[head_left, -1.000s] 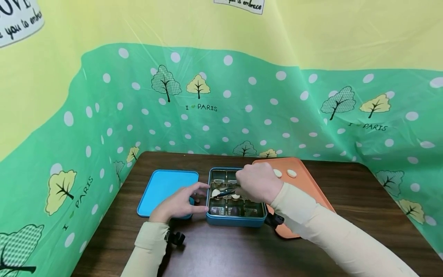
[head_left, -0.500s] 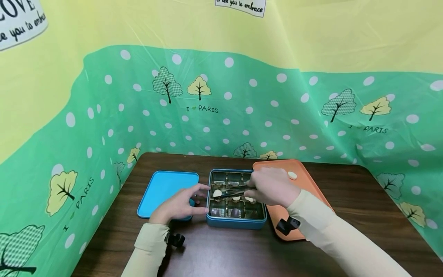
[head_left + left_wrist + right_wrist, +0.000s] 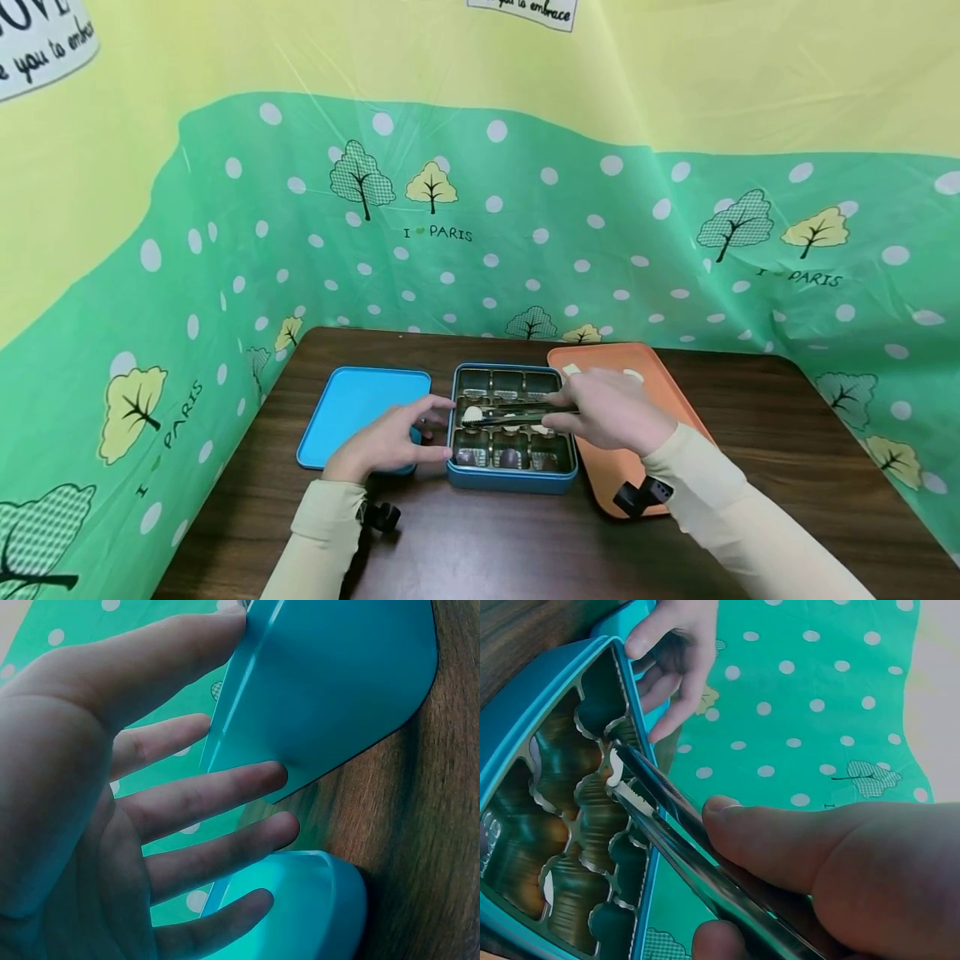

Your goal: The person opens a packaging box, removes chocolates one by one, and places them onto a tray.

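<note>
A blue box with a dark, compartmented insert stands mid-table. My right hand grips metal tongs between thumb and fingers, to the right of and above the box. The serrated tips of the tongs are at a small white oval piece at the box's left middle compartment. More white pieces sit in the middle row, partly hidden under the tongs. My left hand is at the box's left side with its fingers spread, thumb tip at the rim and another fingertip against the wall in the left wrist view.
A blue lid lies left of the box, partly behind my left hand. To the right an orange tray bears white pieces, one near its back edge. Patterned green and yellow cloth hangs behind the brown table.
My right hand has shifted right, away from over the box, and the tongs lie flatter across it. Their tips stay around the same white piece. The left hand has not moved.
</note>
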{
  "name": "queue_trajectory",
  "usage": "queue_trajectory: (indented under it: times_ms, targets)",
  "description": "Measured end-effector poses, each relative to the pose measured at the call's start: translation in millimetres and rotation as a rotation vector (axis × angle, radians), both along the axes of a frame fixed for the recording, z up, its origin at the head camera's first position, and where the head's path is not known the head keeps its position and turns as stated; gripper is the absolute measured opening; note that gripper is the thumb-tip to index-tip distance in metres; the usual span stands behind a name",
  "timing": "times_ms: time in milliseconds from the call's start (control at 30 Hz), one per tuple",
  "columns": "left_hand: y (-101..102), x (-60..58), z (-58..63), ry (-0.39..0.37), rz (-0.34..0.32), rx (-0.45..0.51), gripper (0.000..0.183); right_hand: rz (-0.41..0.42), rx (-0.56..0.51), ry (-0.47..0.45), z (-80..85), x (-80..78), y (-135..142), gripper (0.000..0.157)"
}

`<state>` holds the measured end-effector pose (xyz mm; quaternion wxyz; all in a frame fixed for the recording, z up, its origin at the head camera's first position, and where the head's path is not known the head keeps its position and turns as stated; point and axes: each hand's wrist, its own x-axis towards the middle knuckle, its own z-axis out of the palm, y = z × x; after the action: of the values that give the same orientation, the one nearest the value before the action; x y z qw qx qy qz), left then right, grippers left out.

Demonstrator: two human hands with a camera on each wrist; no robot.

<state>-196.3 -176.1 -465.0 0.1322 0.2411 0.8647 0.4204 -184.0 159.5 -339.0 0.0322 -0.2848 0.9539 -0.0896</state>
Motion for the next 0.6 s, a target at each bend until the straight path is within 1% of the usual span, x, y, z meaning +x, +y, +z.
queue_trajectory:
  times_ms: [133, 300, 467, 500, 600]
  targets:
    - [0, 0.3, -0.1, 0.003, -0.001, 0.000, 0.068, 0.005, -0.013, 0.010, 2.2, 2.7, 5, 0.018]
    - [0, 0.3, -1.0, 0.007, -0.005, 0.001, 0.069, -0.017, -0.016, -0.002, 8.1, 7.5, 10, 0.029]
    - [1, 0.5, -0.8, 0.004, -0.001, 0.003, 0.069, -0.026, -0.052, 0.005, 12.0, 12.6, 17, 0.030]
    - [1, 0.8, -0.5, 0.003, 0.001, 0.001, 0.069, -0.020, -0.056, 0.015, 12.6, 13.1, 19, 0.024]
    - [1, 1.1, 0.1, 0.002, 0.003, -0.002, 0.069, -0.027, -0.072, 0.032, 16.4, 15.0, 26, 0.024]
